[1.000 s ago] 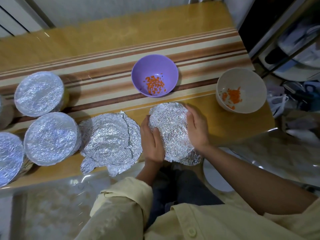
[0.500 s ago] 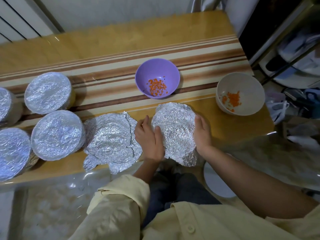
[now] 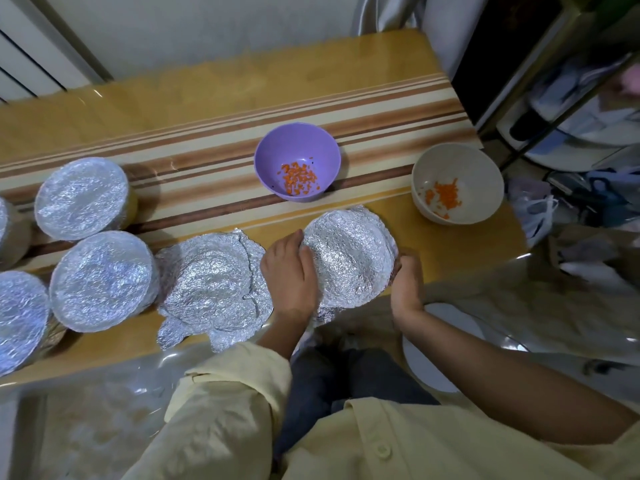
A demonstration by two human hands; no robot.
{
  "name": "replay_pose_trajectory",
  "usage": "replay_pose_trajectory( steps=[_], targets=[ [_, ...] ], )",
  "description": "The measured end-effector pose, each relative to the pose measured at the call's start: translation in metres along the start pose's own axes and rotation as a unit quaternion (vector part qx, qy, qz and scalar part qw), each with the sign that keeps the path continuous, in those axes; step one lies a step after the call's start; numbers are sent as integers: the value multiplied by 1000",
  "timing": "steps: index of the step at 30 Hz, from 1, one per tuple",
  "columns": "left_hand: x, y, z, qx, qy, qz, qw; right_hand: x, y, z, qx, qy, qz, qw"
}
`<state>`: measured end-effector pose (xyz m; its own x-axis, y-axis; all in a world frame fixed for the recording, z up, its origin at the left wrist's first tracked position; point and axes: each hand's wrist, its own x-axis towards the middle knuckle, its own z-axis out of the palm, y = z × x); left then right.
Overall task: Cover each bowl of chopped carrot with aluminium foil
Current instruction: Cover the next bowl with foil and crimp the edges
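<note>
Gripping foil sheet: left hand, right hand; long axis near-to-far.

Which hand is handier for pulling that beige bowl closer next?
Right, probably: the right hand grips the foil sheet on the side nearest the beige bowl; the left hand is across the sheet.

Soft, rather dim indoor light falls from above and to my left onto my table, whose glossy top throws small white glints. The crumpled foil sparkles yet keeps its texture. 1 covered bowl casts a soft shadow to its right. The wide lens bows the table edges, and the clutter at far right smears.
</note>
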<state>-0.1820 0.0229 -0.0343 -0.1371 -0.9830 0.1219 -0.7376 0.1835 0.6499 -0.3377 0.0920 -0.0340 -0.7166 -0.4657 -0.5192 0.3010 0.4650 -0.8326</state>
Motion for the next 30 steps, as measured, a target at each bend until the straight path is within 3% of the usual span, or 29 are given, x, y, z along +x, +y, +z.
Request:
replay_pose_trajectory(
  steps=[2,4,7,10,13,16,21,28,30],
  targets=[
    [2,3,-3,63,36,26,997,6,-5,-7,-94,2,-97,991],
    [0,12,-2,90,59,59,992,12,-15,-9,-173,-2,-228,958],
    [-7,29,8,108,26,87,990,17,-36,1,-323,-50,-422,846],
    [-10,36,22,144,-14,91,985,18,-40,15,-444,-125,-484,744],
    [-9,27,29,172,-31,98,980,24,-29,20,-528,-146,-473,690],
    [-7,20,29,137,-51,74,987,32,-22,21,-534,-141,-440,708],
    [-2,13,27,-15,-33,21,999,35,-25,22,-470,-153,-439,750],
    [-2,6,28,-172,-15,-66,983,42,-21,20,-369,-151,-394,828],
    [-2,4,30,-183,-9,-73,980,41,-22,19,-358,-149,-389,836]
  ],
)
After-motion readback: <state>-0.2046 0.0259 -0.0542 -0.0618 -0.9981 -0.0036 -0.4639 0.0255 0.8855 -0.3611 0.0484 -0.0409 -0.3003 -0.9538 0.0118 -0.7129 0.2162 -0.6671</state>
